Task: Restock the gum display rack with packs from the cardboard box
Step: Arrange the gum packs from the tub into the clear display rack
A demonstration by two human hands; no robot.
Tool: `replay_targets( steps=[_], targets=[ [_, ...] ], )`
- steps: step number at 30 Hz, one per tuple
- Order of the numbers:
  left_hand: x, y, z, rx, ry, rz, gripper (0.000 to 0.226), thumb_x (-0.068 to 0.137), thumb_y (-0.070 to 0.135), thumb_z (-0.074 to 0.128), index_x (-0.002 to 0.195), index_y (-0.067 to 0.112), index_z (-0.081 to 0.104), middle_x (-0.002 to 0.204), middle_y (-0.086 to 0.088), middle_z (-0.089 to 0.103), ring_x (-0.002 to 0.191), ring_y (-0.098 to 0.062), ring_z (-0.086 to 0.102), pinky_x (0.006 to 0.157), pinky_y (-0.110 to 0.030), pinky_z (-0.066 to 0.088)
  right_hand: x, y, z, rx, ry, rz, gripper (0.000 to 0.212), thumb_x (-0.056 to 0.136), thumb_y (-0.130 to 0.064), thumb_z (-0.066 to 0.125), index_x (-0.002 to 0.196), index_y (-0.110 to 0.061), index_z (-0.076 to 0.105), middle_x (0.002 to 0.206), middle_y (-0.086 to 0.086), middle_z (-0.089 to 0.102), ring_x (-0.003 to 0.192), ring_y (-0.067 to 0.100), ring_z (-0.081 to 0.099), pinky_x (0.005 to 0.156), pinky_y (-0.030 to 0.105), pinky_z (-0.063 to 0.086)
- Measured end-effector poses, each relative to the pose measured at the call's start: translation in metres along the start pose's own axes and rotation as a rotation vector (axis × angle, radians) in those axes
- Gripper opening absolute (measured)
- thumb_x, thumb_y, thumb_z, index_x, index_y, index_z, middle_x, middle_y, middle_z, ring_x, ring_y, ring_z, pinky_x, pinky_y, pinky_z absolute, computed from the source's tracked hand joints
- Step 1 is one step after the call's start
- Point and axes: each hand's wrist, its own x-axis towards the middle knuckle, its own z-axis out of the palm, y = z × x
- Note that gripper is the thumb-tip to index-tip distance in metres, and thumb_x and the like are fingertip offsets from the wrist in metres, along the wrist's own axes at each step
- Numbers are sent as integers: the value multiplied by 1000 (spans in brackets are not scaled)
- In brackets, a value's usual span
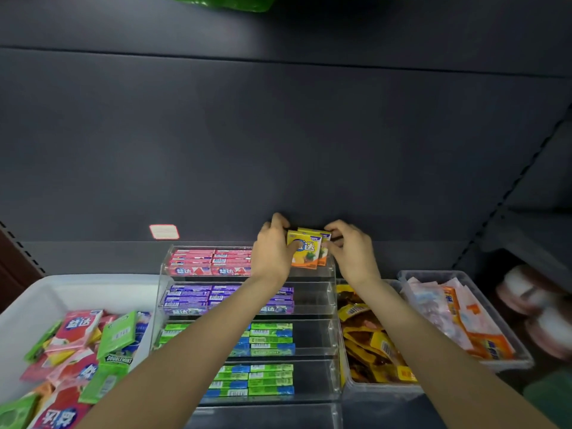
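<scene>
Nearest, lower left of the frame: loose gum packs [83, 332] heaped in a white bin [102, 284], no cardboard box seen. Centre: clear tiered rack [332, 329] on the shelf, right-hand slots mostly bare. Farthest, top tier: left hand [272, 253] and right hand [351, 252] pinching two upright yellow packs [305, 250] by their side edges; probably light, stiff, glossy, best held by the edges.

A shop: dark shelving [278, 150], a price label [164, 231], a tiered gum rack [332, 305], snack bins [523, 357]
</scene>
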Motion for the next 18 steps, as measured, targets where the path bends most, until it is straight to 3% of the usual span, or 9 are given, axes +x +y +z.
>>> replay_targets(
  steps=[4,9,18],
  targets=[
    [-1,0,1,-33,-46,-78,30,85,19,68,110,10,54,93,-10,66,85,-26,65,77,-39,55,-1,-1,3,10,-6,19,29,87,-6,62,116,-9,60,110,7,65,98,16,62,83,25,52],
    [-3,6,6,-63,-19,-120,24,88,21,64,109,9,57,94,-12,66,86,-29,64,78,-41,55,0,-5,3,38,0,27,34,87,-3,60,120,-7,58,113,9,65,102,18,63,89,29,52],
    [-4,11,6,-85,-62,-89,21,91,14,59,110,6,59,99,-12,67,87,-24,66,77,-35,56,-1,1,6,4,53,37,28,85,-7,65,113,-8,57,111,9,60,99,19,62,83,26,53]
  ],
)
